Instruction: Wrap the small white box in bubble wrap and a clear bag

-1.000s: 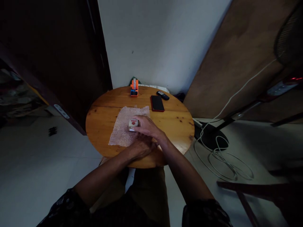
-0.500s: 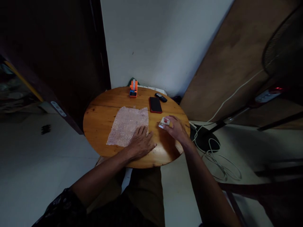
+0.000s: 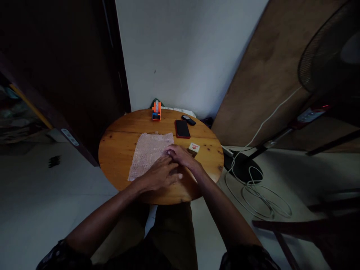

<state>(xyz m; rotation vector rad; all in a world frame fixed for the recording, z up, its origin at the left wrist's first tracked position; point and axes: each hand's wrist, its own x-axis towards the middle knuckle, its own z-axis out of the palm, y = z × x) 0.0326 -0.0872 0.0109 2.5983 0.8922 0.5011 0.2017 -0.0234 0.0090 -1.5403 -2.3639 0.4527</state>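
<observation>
A pinkish, see-through sheet of bubble wrap (image 3: 149, 152) is spread on the round wooden table. My left hand (image 3: 160, 174) lies over its lower right part, fingers stretched and thumb held apart. Just beyond it, my right hand (image 3: 181, 155) reaches in from the right, its fingers bent together on the right edge of the sheet; their tips are partly hidden. A small white and brown box (image 3: 194, 149) with a red mark on top stands beside my right hand, apart from its fingers.
On the round table (image 3: 112, 150), a black phone with a red edge (image 3: 182, 129), a dark remote-like device (image 3: 188, 119) and an orange tape dispenser (image 3: 156, 111) stand toward the wall. A fan (image 3: 323, 52) and a coiled white cable (image 3: 261, 198) are to the right.
My right hand has let go of the small box, leaving it on the table, and has moved left to the bubble wrap. My left hand stays on the sheet.
</observation>
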